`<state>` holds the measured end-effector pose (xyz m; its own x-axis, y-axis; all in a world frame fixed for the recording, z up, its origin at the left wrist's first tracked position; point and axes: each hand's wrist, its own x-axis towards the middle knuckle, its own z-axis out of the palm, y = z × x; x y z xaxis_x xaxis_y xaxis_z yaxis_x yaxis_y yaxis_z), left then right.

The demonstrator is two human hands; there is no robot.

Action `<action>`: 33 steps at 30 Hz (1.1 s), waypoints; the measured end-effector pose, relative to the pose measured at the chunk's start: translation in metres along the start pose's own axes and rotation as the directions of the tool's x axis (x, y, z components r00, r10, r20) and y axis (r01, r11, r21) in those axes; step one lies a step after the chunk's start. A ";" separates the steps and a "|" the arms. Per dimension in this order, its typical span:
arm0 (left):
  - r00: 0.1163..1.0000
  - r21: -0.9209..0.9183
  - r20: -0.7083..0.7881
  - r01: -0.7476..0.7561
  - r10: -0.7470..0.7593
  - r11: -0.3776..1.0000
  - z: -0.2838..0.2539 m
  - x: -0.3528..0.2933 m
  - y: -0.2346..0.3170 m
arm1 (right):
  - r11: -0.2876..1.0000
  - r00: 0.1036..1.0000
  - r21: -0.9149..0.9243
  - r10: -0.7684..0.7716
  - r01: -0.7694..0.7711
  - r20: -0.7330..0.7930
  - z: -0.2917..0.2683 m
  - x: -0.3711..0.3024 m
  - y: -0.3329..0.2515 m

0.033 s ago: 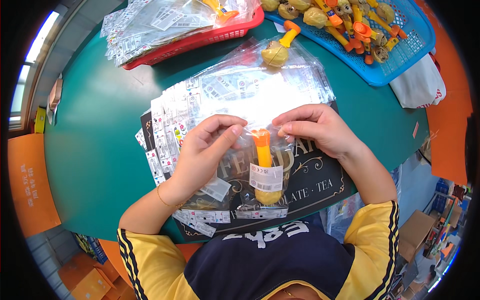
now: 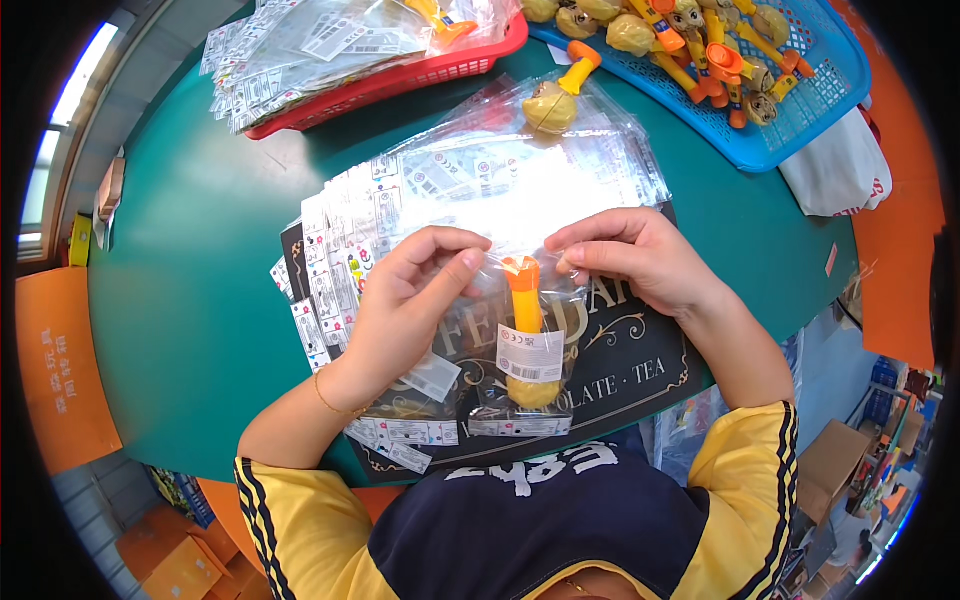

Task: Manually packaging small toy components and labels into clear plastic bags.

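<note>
Plastic film pinched at both top corners

Near the centre of the frame, a clear bag [image 2: 556,335] holds a yellow-and-orange toy [image 2: 526,312], its orange end up by the opening and its round end low, over a black mat [image 2: 640,385]. The left hand [image 2: 405,285] pinches the bag's upper left edge between thumb and forefinger; the right hand [image 2: 650,262] pinches the upper right edge likewise — the remaining fingers look loosely curled, though partly hidden.

To do this well, I'd keep both pinches level and the film taut, with the orange end clear of the edge.

Counted: one bagged toy; one loose toy [image 2: 552,107] on the bag stack [image 2: 385,190], upper centre; one red basket [image 2: 450,75], upper left; one blue basket [image 2: 815,110], upper right. Stacked bags and blue-basket toys overlap — too jumbled to count.
</note>
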<state>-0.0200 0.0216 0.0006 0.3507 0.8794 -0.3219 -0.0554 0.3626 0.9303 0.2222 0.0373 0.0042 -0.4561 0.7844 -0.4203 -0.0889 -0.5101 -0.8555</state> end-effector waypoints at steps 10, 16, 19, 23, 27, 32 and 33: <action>0.956 0.395 0.029 -0.281 0.294 0.875 -0.002 -0.002 -0.004 | 0.997 0.999 -0.066 -0.032 0.030 -0.017 0.002 0.000 0.002; 0.904 0.586 0.142 -0.405 0.404 0.701 -0.008 0.000 -0.001 | 0.989 0.997 -0.129 -0.078 0.079 0.014 0.000 0.000 -0.002; 0.903 0.497 0.161 -0.422 0.397 0.758 -0.013 0.004 -0.002 | 0.978 0.990 -0.157 -0.130 0.137 0.053 -0.003 0.001 0.001; 0.991 0.123 0.032 -0.129 0.126 0.984 -0.011 0.005 -0.003 | 0.971 0.983 -0.158 -0.169 0.179 0.077 -0.004 0.003 0.001; 1.000 0.033 0.023 -0.011 0.010 0.999 -0.011 0.007 0.000 | 0.915 0.955 -0.281 -0.261 0.291 0.139 -0.007 0.003 0.004; 0.994 -0.047 0.085 -0.060 0.064 0.997 -0.014 0.009 -0.004 | 0.889 0.926 -0.274 -0.323 0.368 0.195 -0.008 0.004 0.005; 0.994 -0.047 0.086 -0.059 0.063 0.997 -0.015 0.009 -0.004 | 0.889 0.926 -0.274 -0.323 0.367 0.194 -0.009 0.005 0.005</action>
<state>-0.0302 0.0328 -0.0086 0.4257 0.8707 -0.2463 -0.1196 0.3240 0.9385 0.2278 0.0417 -0.0047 -0.5659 0.8227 -0.0544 -0.0040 -0.0687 -0.9976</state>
